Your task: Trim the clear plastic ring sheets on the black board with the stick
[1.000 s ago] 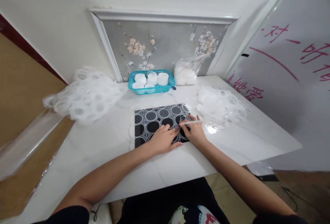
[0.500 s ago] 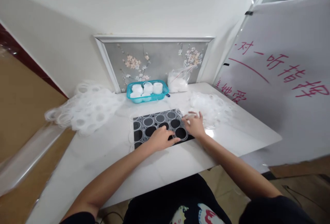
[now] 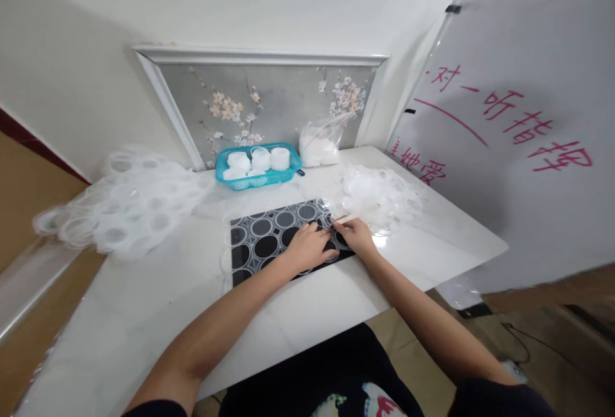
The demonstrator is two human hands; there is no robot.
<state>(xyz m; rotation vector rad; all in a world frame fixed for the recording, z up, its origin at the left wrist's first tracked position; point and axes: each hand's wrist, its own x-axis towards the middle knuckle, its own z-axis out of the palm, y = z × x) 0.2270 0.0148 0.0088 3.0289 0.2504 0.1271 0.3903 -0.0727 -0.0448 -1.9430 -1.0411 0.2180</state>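
A black mat lies on the white table, covered by a clear plastic sheet of punched rings. My left hand rests flat on the sheet near the mat's right end, fingers stretched out. My right hand sits just beside it at the mat's right edge, fingers closed on a thin pale stick that points up and to the right.
A heap of clear ring sheets lies at the left, another heap right of the mat. A blue basket with white rolls and a plastic bag stand at the back. A whiteboard with red writing leans at the right.
My right hand drew back from the right-hand heap to the mat's edge, and the stick shows in it again. The camera shifted, so the scene sits further left.
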